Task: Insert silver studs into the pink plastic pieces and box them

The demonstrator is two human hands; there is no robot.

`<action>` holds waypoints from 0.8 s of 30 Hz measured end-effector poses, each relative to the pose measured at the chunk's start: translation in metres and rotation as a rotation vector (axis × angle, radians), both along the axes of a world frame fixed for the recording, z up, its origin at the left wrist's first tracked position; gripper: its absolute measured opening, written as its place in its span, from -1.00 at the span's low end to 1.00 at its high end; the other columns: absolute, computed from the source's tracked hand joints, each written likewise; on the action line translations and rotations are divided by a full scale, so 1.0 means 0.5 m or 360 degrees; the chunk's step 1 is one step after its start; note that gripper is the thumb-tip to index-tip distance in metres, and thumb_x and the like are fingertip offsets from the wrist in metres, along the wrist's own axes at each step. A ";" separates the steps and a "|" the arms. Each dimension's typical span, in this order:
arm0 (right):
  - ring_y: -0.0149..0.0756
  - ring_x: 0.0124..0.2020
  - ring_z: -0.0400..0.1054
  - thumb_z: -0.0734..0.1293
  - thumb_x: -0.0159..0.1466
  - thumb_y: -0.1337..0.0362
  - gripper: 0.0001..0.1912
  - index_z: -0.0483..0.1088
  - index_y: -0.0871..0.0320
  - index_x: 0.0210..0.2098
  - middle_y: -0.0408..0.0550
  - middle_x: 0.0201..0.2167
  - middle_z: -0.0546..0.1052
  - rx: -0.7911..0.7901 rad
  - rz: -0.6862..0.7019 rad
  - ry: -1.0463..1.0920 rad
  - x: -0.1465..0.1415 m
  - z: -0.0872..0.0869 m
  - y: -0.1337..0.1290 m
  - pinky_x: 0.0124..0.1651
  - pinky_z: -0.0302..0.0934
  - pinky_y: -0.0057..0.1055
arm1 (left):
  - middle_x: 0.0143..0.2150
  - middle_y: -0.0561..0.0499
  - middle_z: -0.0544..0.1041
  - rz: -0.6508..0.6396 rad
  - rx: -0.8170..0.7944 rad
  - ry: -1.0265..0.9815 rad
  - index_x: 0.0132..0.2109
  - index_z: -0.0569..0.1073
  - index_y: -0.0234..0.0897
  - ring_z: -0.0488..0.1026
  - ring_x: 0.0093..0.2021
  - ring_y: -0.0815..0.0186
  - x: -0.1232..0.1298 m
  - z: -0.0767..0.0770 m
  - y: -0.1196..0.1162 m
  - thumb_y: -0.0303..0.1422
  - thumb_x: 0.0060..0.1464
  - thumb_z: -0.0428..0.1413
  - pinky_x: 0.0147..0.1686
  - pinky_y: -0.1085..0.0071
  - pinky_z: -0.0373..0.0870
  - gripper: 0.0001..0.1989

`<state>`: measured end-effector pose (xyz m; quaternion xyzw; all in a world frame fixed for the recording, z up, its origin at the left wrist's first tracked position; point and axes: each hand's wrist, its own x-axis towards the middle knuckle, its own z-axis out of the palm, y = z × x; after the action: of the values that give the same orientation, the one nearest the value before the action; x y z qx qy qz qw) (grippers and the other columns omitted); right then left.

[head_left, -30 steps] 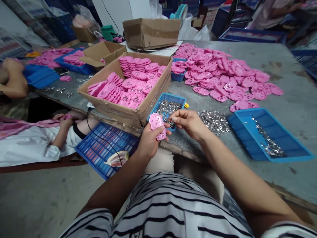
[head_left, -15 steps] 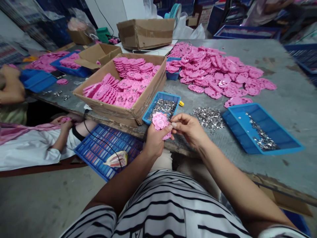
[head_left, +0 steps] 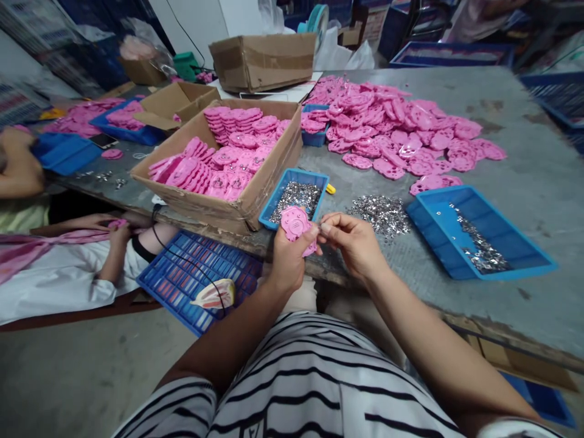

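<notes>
My left hand (head_left: 291, 258) is closed round a pink plastic piece (head_left: 294, 222), a scalloped shape with small holes, held up at the table's front edge. Just to its right, my right hand (head_left: 353, 240) pinches thumb and forefinger together beside the piece's edge. Whatever sits between those fingertips is too small to make out. Behind the pink piece stands a small blue tray (head_left: 269, 210) of shiny metal bits. A loose heap of similar metal bits (head_left: 382, 214) lies on the table beyond my right hand.
A cardboard box (head_left: 255, 207) of stacked pink pieces stands left. A large pink pile (head_left: 396, 125) covers the table's back. At right, a blue bin (head_left: 524, 243) holds metal bits. A co-worker's hand (head_left: 119, 230) is at left, above a blue crate (head_left: 182, 267) by the table.
My right hand has shifted slightly right, its fingertips drawing a little away from the pink piece. My left hand keeps its hold. The whole view has moved slightly.
</notes>
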<state>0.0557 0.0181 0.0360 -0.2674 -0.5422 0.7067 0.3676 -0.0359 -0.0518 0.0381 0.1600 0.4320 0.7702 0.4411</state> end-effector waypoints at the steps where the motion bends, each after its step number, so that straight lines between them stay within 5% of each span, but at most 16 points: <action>1: -0.43 -0.55 0.23 0.47 0.03 0.16 -0.78 0.42 0.13 -0.58 -0.15 -0.51 0.42 0.0081 -0.0029 -0.0034 0.004 0.003 0.002 -0.51 0.08 -0.42 | -0.44 0.11 0.48 -0.0037 -0.0001 -0.0010 -0.16 0.37 -0.28 0.42 -0.54 0.44 -0.002 0.000 0.000 -0.19 -0.25 0.37 -0.66 0.58 0.27 -0.48; 5: -0.24 -0.17 0.36 0.40 0.11 0.28 -0.83 0.42 0.13 -0.59 -0.05 -0.31 0.47 0.0700 -0.0011 -0.0344 0.022 0.024 0.015 -0.09 0.24 -0.25 | -0.52 -0.01 0.48 -0.0244 -0.0108 -0.0037 -0.28 0.38 -0.31 0.47 -0.52 0.33 -0.014 0.000 0.000 0.23 0.00 0.00 -0.70 0.53 0.23 -0.39; 9: -0.12 0.07 0.28 0.35 0.15 0.34 -0.85 0.44 0.13 -0.56 0.00 -0.04 0.47 0.1098 0.0201 -0.0622 0.031 0.042 0.026 0.12 0.13 -0.11 | -0.53 -0.02 0.47 -0.0305 -0.0149 0.0011 -0.25 0.39 -0.28 0.50 -0.47 0.29 -0.016 0.000 0.001 0.30 0.01 -0.16 -0.66 0.52 0.28 -0.31; 24: -0.05 0.15 0.22 0.35 0.15 0.31 -0.82 0.40 0.14 -0.58 -0.01 0.06 0.44 0.1158 0.0387 -0.0784 0.028 0.048 0.032 0.22 -0.01 -0.04 | -0.53 0.02 0.45 -0.0418 -0.0167 -0.0006 -0.09 0.41 -0.26 0.47 -0.52 0.32 -0.002 0.021 0.004 0.32 -0.04 -0.14 -0.67 0.51 0.29 -0.25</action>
<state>0.0696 0.0342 0.0602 -0.2154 -0.8540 0.4235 0.2120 -0.0370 -0.0498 0.0487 0.1905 0.4462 0.6824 0.5468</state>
